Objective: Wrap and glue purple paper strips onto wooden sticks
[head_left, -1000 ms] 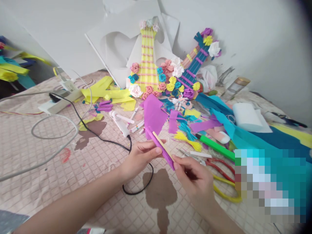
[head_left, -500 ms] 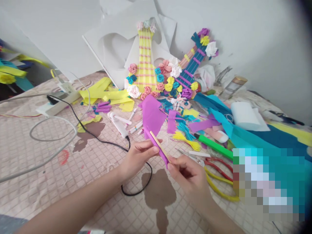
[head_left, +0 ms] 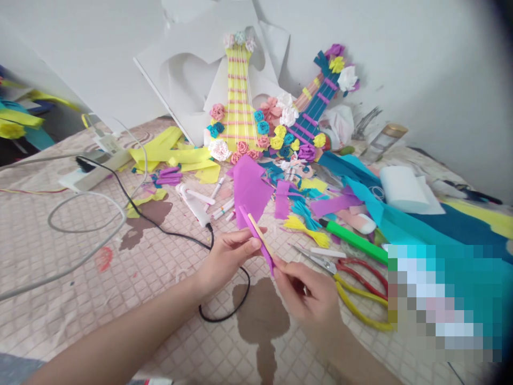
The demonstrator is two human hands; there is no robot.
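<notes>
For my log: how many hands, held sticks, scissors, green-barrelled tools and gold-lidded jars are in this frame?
Left hand and right hand: 2
Held stick: 1
Scissors: 1 pair
Green-barrelled tool: 1
Gold-lidded jar: 1
Total: 6

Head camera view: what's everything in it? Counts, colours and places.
Stick: one, cream, centre
Strip: one, purple, against stick
Sheet: one, purple, beyond stick
Guitar-shaped crafts: at least two, yellow and blue, back
Boards: several, white, back
Scissors: one, red-and-yellow handles, right
Long tool: one, green, right
Glue gun: one, white, left of sheet
Markers: several, white, beside glue gun
Power strip: one, white, left
Cables: several, black, grey, left
Roll: one, white, right
Jar: one, gold-lidded, back right
Scraps: many, multicoloured, across table
Left hand: one, pinching strip
Right hand: one, at stick's lower end
</notes>
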